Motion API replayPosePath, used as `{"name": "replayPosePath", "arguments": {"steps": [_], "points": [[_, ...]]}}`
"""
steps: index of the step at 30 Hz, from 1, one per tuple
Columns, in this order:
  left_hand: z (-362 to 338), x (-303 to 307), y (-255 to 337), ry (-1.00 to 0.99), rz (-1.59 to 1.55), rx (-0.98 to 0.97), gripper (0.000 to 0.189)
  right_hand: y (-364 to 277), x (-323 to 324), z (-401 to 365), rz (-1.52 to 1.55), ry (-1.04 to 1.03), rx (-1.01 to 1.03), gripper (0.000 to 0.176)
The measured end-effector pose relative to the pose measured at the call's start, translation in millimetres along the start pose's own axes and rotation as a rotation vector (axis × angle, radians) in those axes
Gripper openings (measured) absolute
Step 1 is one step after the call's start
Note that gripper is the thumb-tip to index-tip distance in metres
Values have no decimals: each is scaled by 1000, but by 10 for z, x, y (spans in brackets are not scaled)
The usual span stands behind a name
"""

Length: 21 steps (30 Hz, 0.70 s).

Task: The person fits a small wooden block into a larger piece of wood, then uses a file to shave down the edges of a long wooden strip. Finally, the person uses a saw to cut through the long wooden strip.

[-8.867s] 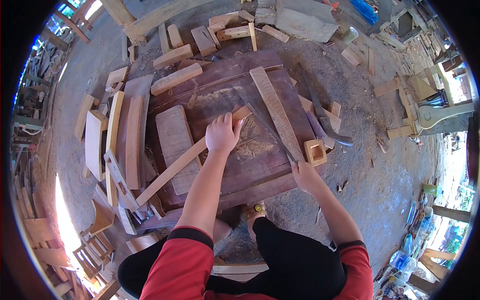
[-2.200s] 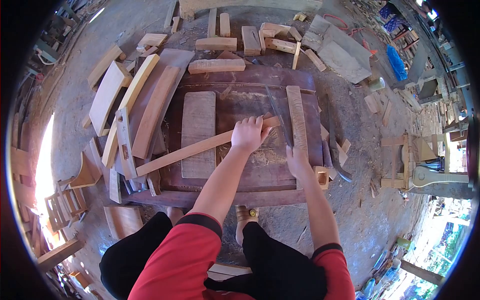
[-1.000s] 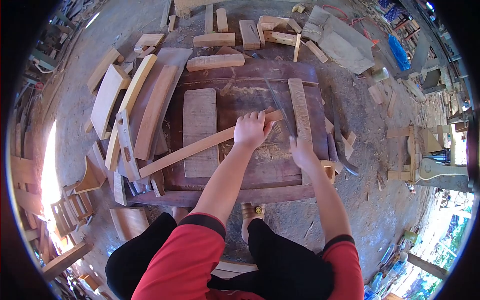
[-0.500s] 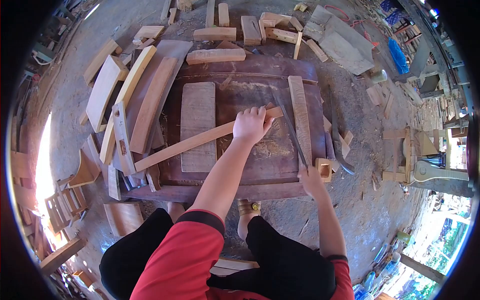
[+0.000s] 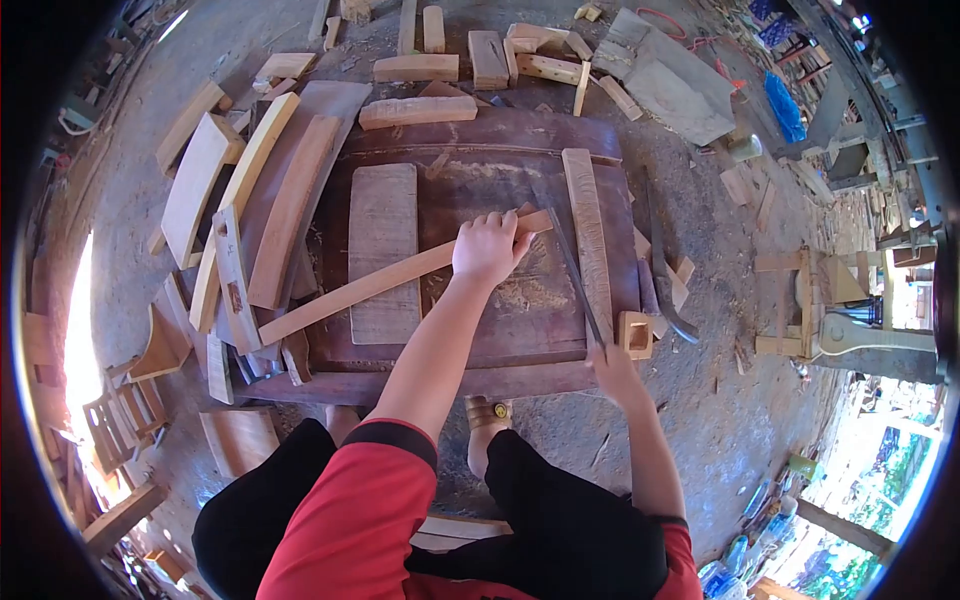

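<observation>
My left hand (image 5: 486, 248) is closed over a long wooden strip (image 5: 360, 292) near its right end, pressing it down over the low worktable (image 5: 480, 381). The strip runs slantwise to the left, across a flat grey board (image 5: 384, 255). In my right hand (image 5: 614, 372) is the near end of a long, thin, dark metal tool (image 5: 577, 275). Its narrow length slants away from me and passes right at the strip's right end. Just right of the tool lies a rough wooden batten (image 5: 588, 235). A small wooden block with a square hole (image 5: 635, 335) sits beside my right hand.
Cut boards (image 5: 295, 212) lean and pile along the table's left side. More wood blocks (image 5: 418, 111) line the far edge. A curved dark blade (image 5: 672, 300) rests at the right. Beyond it stands a wooden frame (image 5: 790, 305). My feet are at the near edge.
The whole view has shifted slightly left. My right hand has drawn a little toward me with the metal tool. My left hand keeps its hold on the strip.
</observation>
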<state>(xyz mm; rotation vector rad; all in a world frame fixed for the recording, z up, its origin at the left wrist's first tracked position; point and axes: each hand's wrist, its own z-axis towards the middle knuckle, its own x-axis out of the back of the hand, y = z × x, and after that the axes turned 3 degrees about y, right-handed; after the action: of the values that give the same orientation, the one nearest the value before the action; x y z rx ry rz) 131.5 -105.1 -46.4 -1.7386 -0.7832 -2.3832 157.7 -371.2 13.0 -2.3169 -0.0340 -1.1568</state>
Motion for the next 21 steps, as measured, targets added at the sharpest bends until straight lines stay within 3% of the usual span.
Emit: {"name": "replayPosePath", "arguments": {"steps": [5, 13, 17, 21], "points": [[-14, -18, -8, 44, -2, -11, 38, -66, 116, 53, 45, -22, -10, 45], [9, -2, 3, -1, 4, 0, 39, -563, -4, 1170, -45, 7, 146, 44], [-7, -40, -7, 47, 2, -28, 38, -389, -132, 962, 33, 71, 130, 45], [-9, -49, -7, 25, -11, -15, 39, -89, -48, 162, 14, 57, 22, 41]]}}
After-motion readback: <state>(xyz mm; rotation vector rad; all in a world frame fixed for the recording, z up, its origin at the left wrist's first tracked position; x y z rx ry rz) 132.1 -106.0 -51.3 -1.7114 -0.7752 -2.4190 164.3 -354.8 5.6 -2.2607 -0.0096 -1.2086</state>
